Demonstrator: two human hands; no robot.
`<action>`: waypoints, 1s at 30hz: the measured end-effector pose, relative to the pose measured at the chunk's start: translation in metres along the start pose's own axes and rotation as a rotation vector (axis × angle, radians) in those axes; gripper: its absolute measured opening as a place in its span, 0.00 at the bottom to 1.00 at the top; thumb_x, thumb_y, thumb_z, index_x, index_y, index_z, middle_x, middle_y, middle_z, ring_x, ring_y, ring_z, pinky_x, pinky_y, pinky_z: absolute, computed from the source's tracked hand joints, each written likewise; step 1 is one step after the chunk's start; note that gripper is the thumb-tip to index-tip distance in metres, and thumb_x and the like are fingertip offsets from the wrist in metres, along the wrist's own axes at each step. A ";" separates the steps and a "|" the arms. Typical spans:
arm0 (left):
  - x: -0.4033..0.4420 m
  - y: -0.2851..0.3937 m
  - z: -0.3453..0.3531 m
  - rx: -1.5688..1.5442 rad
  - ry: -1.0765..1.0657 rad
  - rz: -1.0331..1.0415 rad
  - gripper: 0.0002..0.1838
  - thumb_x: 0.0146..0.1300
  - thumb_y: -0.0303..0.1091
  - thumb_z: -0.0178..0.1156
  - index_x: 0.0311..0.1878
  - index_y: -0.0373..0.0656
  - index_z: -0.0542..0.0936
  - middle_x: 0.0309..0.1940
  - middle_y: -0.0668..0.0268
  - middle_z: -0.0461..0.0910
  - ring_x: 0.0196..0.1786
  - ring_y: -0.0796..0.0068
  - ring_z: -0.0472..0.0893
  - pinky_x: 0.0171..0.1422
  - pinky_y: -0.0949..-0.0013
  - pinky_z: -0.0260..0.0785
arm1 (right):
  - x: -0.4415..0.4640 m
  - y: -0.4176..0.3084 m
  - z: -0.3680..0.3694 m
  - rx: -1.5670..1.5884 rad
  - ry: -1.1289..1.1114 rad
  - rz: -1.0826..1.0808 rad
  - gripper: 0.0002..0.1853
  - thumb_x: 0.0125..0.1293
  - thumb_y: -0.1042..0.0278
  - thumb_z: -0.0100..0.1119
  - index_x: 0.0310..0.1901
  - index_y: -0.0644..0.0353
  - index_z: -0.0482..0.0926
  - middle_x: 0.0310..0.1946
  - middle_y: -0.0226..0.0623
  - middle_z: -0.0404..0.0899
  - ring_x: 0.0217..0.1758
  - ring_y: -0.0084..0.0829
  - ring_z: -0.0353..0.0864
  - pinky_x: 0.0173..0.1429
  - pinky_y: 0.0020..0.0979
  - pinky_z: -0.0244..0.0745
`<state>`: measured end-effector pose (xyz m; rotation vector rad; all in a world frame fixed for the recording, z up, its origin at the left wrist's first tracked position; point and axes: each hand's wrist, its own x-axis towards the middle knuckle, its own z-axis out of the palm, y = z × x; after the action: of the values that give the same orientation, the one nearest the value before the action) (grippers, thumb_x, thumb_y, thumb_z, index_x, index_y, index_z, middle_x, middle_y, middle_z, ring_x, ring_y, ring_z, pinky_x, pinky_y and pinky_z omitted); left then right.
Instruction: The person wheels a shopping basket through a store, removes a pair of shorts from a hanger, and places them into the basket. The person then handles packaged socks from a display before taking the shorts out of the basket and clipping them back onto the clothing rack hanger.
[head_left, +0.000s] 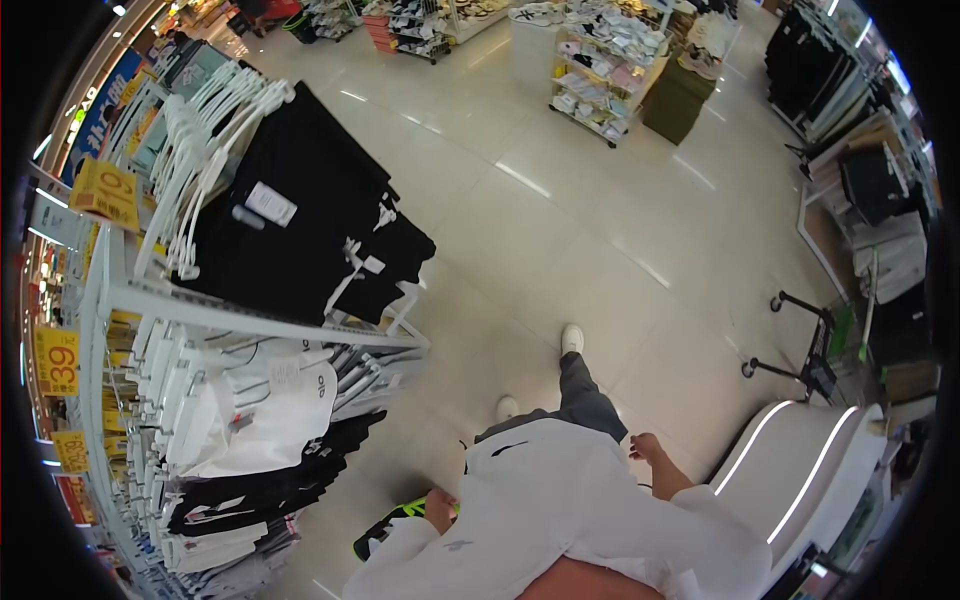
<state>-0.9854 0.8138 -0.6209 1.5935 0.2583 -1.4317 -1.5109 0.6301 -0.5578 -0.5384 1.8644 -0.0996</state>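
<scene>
My left hand [440, 508] hangs low beside my white shirt, its fingers closed at the edge of a black item with bright green trim [376, 532]. My arm and shirt hide part of that item, so its kind cannot be made out. On the other side, my right hand [646, 447] is held out from my hip with its fingers curled in, and nothing shows in it. One white shoe [572, 338] is forward of the other on the glossy floor.
To my left stands a clothes rack [200, 318] with black garments [290, 200] above and white shirts [265, 405] below. A curved white counter [790, 470] is close on the right, beside a wheeled black frame [818, 350]. Ahead is a shelf of small goods [605, 75].
</scene>
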 end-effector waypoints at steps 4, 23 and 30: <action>0.000 -0.004 0.045 -0.224 0.391 -0.265 0.10 0.53 0.30 0.45 0.18 0.50 0.62 0.12 0.71 0.57 0.14 0.72 0.56 0.20 0.66 0.50 | 0.040 -0.063 -0.035 -0.042 -0.022 -0.016 0.14 0.59 0.65 0.48 0.32 0.72 0.73 0.24 0.45 0.76 0.19 0.36 0.78 0.21 0.31 0.75; 0.006 0.111 0.404 -0.409 0.053 -0.211 0.19 0.56 0.40 0.53 0.14 0.50 0.59 0.09 0.73 0.55 0.11 0.78 0.54 0.16 0.74 0.46 | 0.165 -0.381 -0.204 -0.020 -0.037 -0.178 0.14 0.59 0.64 0.48 0.39 0.67 0.71 0.30 0.44 0.75 0.27 0.36 0.78 0.30 0.32 0.74; 0.107 0.128 0.452 -0.088 0.105 0.096 0.20 0.56 0.43 0.54 0.13 0.48 0.62 0.09 0.71 0.60 0.12 0.76 0.59 0.17 0.76 0.51 | 0.185 -0.463 -0.226 -0.107 -0.028 -0.057 0.15 0.59 0.62 0.49 0.41 0.66 0.70 0.34 0.45 0.74 0.30 0.39 0.78 0.32 0.34 0.76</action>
<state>-1.1648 0.3677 -0.5910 1.5897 0.2981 -1.2488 -1.6192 0.0983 -0.4879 -0.6641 1.8343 -0.0302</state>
